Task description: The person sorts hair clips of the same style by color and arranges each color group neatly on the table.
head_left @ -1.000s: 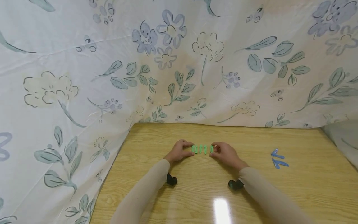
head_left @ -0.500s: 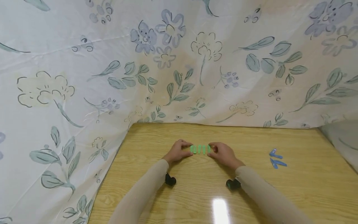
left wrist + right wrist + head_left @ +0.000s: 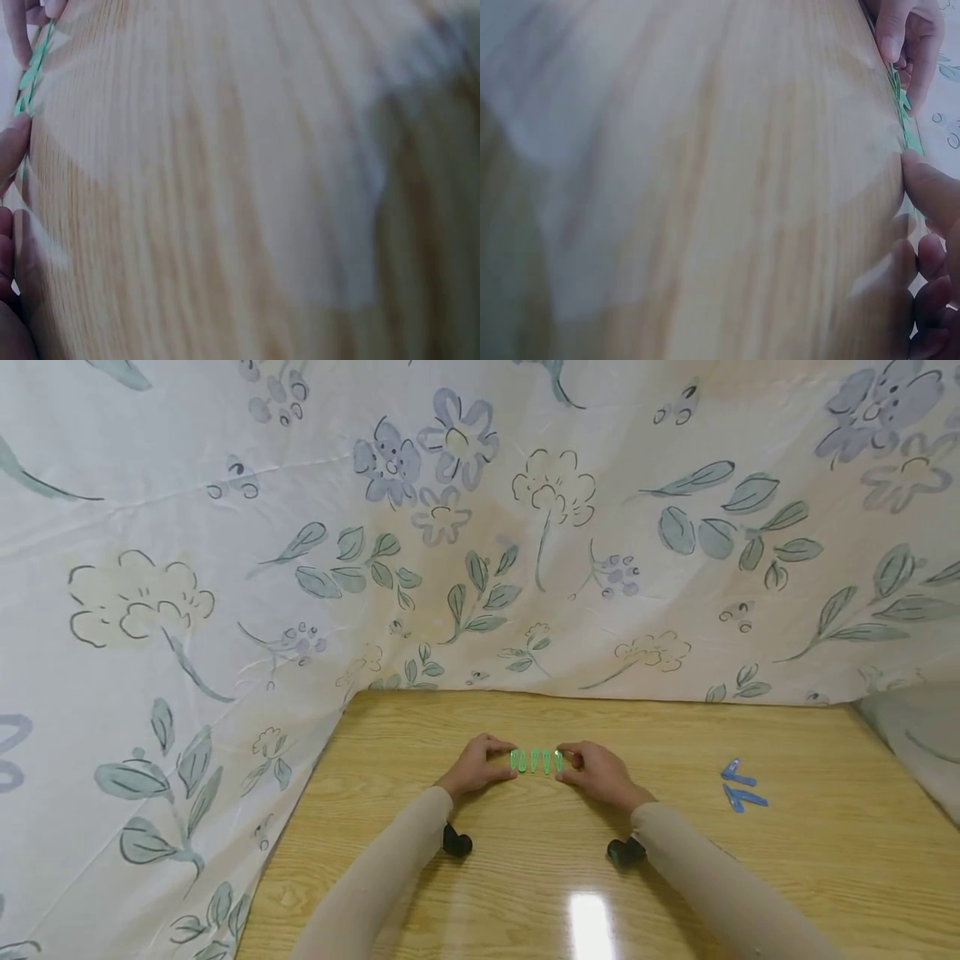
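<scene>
Green snap hair clips stand side by side in a short row on the wooden table, in the middle of the head view. My left hand [image 3: 476,767] pinches the leftmost green hair clip [image 3: 513,760] end to end between thumb and forefinger. At the other end of the row, my right hand [image 3: 602,774] holds the rightmost green hair clip [image 3: 558,761] the same way. Three more clips, among them a middle clip [image 3: 535,760], lie between the hands. Both wrist views see the row edge-on, partly hidden by fingers, with a thumb [image 3: 930,187] close at the clips.
Two blue hair clips lie spread in V shapes on the right of the table [image 3: 825,843], an upper blue clip [image 3: 738,772] and a lower blue clip [image 3: 744,797]. A flowered cloth [image 3: 480,568] hangs behind the table and along its left side.
My right hand has moved slightly left with its green clip, narrowing the gap to the neighbouring clip. The left hand keeps its place at the row's left end.
</scene>
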The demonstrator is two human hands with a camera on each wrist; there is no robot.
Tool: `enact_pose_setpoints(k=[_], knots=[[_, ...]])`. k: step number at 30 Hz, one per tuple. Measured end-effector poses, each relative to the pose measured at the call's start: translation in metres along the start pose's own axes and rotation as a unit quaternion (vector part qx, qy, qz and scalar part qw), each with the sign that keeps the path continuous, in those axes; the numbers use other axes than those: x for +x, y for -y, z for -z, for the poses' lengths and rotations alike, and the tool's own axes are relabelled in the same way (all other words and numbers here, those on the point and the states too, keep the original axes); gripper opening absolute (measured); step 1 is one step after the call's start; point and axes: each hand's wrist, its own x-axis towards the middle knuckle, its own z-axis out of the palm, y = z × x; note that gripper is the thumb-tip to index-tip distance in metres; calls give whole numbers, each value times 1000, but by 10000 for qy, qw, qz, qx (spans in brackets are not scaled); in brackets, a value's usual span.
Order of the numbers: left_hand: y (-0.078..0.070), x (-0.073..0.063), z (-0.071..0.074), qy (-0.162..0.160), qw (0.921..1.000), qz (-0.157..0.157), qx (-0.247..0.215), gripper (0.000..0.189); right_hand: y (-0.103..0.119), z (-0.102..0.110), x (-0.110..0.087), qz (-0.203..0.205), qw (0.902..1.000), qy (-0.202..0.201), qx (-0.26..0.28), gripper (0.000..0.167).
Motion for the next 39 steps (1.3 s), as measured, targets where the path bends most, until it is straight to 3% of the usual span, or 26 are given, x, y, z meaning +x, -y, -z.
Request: enact_pose_setpoints(k=[25,32,39], knots=[[-2,-4,3,115,9998,138,-65,61,-5,-1,-2,117,9989,-153,421,74],[-1,-2,7,55,9977,234,-638,64,-10,10,-7,546,9944,-148,898,79],[-1,2,5,-245,9953,81,-935,50,-17,27,-18,478,9914,6,1219,65]])
